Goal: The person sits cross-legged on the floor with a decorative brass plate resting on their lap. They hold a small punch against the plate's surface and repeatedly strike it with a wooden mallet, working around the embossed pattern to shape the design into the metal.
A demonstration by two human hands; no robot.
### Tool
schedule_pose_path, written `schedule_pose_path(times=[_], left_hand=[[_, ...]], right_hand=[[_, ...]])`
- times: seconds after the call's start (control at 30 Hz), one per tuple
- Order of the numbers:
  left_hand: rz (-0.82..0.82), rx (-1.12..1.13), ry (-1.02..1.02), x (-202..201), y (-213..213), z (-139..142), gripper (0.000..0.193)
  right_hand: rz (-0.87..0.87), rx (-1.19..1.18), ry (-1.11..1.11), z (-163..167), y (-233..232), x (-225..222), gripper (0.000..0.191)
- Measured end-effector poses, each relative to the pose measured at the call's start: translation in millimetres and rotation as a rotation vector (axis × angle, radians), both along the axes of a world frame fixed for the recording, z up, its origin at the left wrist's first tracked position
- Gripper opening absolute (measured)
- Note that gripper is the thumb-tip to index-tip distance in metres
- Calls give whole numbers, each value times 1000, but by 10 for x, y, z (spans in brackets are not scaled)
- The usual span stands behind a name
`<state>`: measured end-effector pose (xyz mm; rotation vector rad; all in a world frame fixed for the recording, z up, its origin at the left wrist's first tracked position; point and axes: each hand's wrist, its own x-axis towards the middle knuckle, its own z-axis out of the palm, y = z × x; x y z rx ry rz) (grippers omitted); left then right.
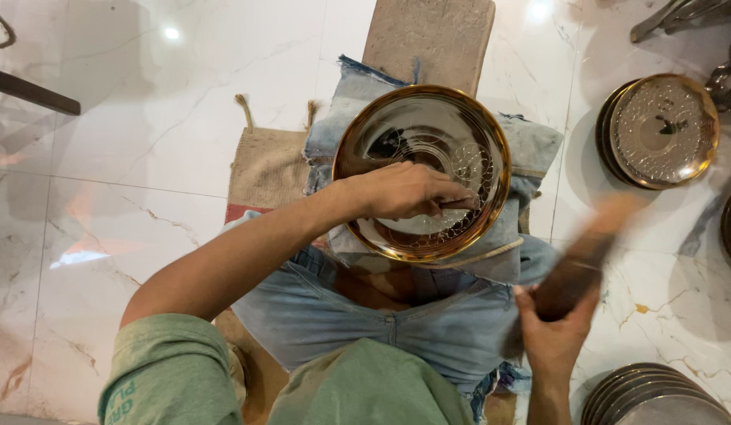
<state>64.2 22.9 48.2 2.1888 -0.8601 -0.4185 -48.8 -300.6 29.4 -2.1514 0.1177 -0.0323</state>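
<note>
A round brass plate (358, 134) with an engraved pattern rests on folded denim cloth (531, 145) over my lap. My left hand (401, 191) lies across the plate's middle, pinching a small dark metal tool (458, 204) whose tip touches the engraved surface. My right hand (550, 330) is raised to the right of the plate, shut on a wooden mallet (586, 256) that is blurred by motion and tilted up to the right.
A stone block (428, 35) lies beyond the plate. A burlap mat (267, 165) sits on the white marble floor (129, 134). Finished plates stand in stacks at the upper right (660, 130) and lower right (649, 397). Metal tools (680, 16) lie at the top right corner.
</note>
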Motion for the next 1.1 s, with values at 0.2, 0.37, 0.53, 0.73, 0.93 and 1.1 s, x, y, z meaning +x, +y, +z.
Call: schedule_pose_path(times=[0.2,0.37,0.53,0.73,0.93,1.1], left_hand=[[-14,-59,-85,23,-10,-72,56],[-10,-64,-69,51,-15,-176,58],[-52,-130,-107,50,-2,-245,55],[-41,-94,-94,40,14,-179,57],[242,-123,179,-249,-13,-100,55],[181,-171,107,-252,14,-136,53]], right_hand=[[293,-576,18,92,36,151,97],[172,-299,120,67,75,190,90],[56,-37,171,22,103,154,89],[150,-385,235,67,118,94,86],[76,-261,262,85,100,86,95],[76,-520,395,86,-32,269,101]])
